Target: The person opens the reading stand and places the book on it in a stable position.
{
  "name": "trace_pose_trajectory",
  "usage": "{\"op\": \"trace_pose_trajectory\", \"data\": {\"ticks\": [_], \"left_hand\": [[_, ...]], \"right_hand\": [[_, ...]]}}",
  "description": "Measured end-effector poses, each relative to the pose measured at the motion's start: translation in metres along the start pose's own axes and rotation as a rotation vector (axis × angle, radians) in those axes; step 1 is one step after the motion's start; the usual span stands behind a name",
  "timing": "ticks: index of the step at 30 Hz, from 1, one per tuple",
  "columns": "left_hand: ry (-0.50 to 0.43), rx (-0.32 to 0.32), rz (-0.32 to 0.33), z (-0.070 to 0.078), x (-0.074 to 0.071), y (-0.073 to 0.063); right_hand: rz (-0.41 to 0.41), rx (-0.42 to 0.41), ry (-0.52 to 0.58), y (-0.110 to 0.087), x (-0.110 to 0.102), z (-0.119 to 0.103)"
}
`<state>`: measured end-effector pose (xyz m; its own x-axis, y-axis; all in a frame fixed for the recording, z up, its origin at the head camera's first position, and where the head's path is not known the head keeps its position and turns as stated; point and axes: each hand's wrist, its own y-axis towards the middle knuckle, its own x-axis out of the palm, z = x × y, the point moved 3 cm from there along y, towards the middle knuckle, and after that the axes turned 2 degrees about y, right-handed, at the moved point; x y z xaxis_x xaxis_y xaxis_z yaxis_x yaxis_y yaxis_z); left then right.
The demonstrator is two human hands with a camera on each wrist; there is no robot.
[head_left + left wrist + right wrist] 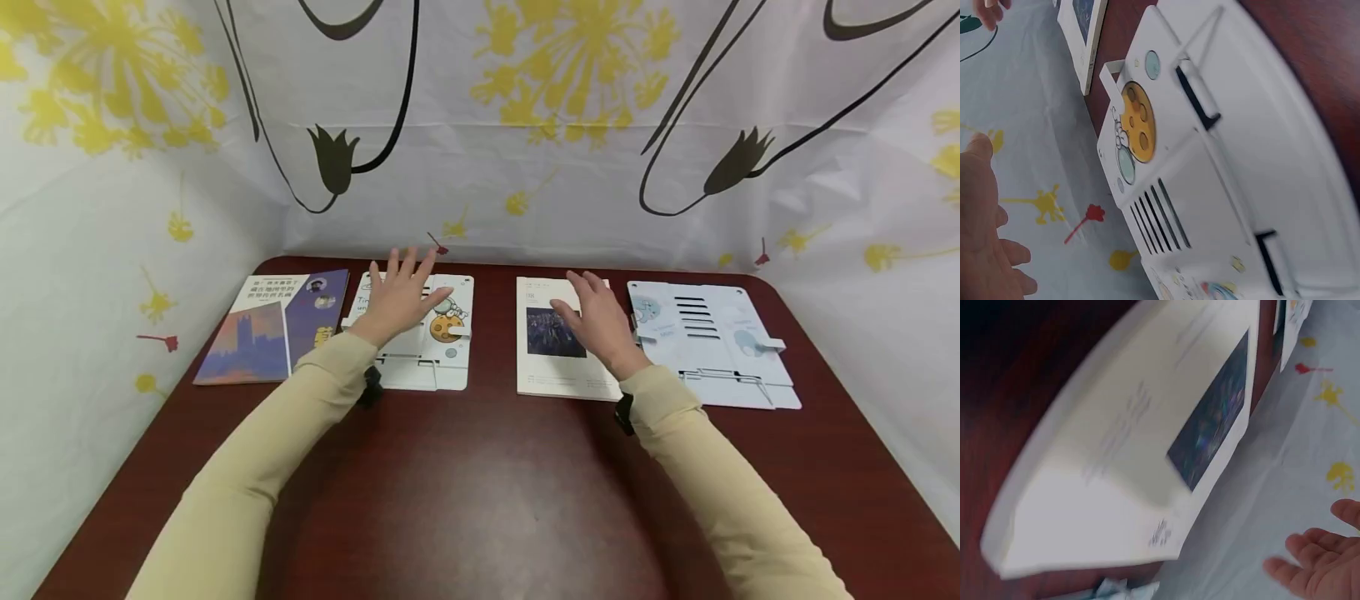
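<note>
My left hand [401, 300], fingers spread, hovers over a white folding book stand [408, 375] printed with a small astronaut and an orange moon. In the left wrist view that stand [1210, 187] shows its slots and wire supports, apart from the palm. My right hand [600, 321] is held above a cream book [543, 375] with a dark picture on its cover, fingers extended and nothing in them. The right wrist view has this book [1116, 462] lying flat, with the fingers [1316, 550] off to the lower right.
A purple and white book [262, 333] lies at the far left of the dark red table [480, 500]. Another white book stand [705, 333], with pale blue prints, lies folded at the right. Patterned white cloth [480, 192] hangs behind the table and along both sides.
</note>
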<state>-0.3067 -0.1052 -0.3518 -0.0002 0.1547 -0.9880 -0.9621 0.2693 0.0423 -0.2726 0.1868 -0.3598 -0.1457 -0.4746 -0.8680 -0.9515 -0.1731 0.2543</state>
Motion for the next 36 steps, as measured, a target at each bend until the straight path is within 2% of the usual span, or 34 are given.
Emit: {"op": "trace_pose_trajectory", "data": {"ticks": [2, 5, 8, 12, 15, 17, 20, 23, 25, 31, 36], "left_hand": [[-0.038, -0.002, -0.005, -0.009, 0.000, -0.007], [-0.148, -0.003, 0.002, -0.025, 0.000, -0.021], [-0.270, -0.002, 0.044, -0.045, 0.001, -0.038], [-0.421, -0.057, 0.062, -0.073, 0.009, -0.062], [-0.489, -0.135, 0.004, -0.088, 0.017, -0.075], [-0.502, -0.167, -0.036, -0.095, 0.023, -0.081], [-0.535, -0.198, -0.097, -0.101, 0.030, -0.086], [-0.567, -0.205, -0.142, -0.102, 0.037, -0.087], [-0.606, -0.217, -0.163, -0.100, 0.041, -0.087], [-0.717, -0.284, -0.175, -0.102, 0.050, -0.088], [-0.759, -0.276, -0.172, -0.102, 0.052, -0.086]], "right_hand": [[0.039, -0.028, 0.060, -0.002, 0.004, -0.008], [0.090, -0.059, 0.168, -0.005, 0.013, -0.023], [0.096, -0.050, 0.299, -0.007, 0.026, -0.040], [0.000, 0.080, 0.524, -0.010, 0.055, -0.064], [-0.087, 0.202, 0.707, -0.013, 0.080, -0.080], [-0.124, 0.256, 0.762, -0.014, 0.095, -0.090], [-0.162, 0.278, 0.723, -0.014, 0.112, -0.102], [-0.176, 0.257, 0.593, -0.014, 0.121, -0.109], [-0.186, 0.243, 0.554, -0.014, 0.124, -0.112], [-0.239, 0.212, 0.507, -0.012, 0.128, -0.122], [-0.254, 0.197, 0.413, -0.008, 0.130, -0.125]]}}
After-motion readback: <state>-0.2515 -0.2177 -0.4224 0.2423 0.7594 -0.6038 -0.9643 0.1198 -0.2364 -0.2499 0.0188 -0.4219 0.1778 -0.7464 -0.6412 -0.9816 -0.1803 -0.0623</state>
